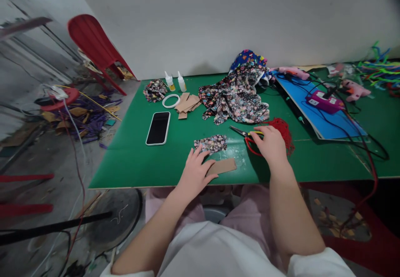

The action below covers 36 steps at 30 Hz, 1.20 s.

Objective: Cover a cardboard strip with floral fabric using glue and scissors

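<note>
Fabric strip (212, 144), cardboard (225, 166) under left hand (196, 167), scissors (246, 134) in right hand (271, 144)

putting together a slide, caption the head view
Left hand at floral fabric strip and cardboard piece, right hand on scissors, green tabletop.

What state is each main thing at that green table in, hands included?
Left hand, fingers spread.
Scissors with yellow and red handles, held by the right hand; blade opening unclear.
Small rectangular floral fabric piece, spread flat.
Brown cardboard strip, lying flat.
Large floral cloth, crumpled.
White-edged phone, face up, screen dark.
Two white plastic nozzle bottles, upright.
White ring, lying flat.
Purple power strip, apparently with a plug in.
</note>
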Motion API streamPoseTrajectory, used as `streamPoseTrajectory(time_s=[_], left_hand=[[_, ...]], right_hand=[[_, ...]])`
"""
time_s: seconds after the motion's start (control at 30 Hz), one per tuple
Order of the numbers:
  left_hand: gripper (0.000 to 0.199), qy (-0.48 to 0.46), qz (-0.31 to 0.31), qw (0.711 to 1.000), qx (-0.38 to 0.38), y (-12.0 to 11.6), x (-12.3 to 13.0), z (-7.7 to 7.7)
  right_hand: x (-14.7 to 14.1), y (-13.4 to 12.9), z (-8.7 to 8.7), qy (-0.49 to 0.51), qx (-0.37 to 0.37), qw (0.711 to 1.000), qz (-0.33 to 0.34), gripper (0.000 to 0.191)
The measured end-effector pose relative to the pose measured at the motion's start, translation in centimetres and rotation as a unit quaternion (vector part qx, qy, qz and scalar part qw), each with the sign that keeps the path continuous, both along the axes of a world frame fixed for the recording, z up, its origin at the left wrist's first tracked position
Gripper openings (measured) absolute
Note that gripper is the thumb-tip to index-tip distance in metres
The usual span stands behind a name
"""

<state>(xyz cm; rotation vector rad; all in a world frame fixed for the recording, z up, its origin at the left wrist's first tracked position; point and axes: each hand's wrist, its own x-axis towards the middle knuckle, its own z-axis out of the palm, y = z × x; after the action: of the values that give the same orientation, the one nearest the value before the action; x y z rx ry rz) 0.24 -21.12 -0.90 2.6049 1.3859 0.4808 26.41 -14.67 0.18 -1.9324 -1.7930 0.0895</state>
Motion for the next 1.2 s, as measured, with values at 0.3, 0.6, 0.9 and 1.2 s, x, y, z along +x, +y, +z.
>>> streamPoseTrajectory(time_s=[0.3, 0.6, 0.9, 1.2], left_hand=[[0.031, -0.016, 0.040, 0.996, 0.080, 4.5, -1.8, 1.6], [0.032, 0.007, 0.029, 0.999, 0.044, 7.5, -2.3, 0.1], [0.033, -0.009, 0.032, 0.999, 0.026, 7.6, -2.3, -0.6], [0.034, -0.015, 0.029, 0.999, 0.027, 7.6, -2.5, -0.9]], right_hand=[[-2.3, 0.3, -0.2, 0.130, 0.086, 0.978, 0.141, 0.021], [-3.5, 0.4, -0.9, 0.110, 0.019, 0.970, 0.217, 0.020], [-4.1, 0.5, -1.3, 0.096, 0.017, 0.969, 0.229, 0.020], [-5.1, 0.4, -1.3, 0.088, 0.048, 0.967, 0.236, 0.020]])
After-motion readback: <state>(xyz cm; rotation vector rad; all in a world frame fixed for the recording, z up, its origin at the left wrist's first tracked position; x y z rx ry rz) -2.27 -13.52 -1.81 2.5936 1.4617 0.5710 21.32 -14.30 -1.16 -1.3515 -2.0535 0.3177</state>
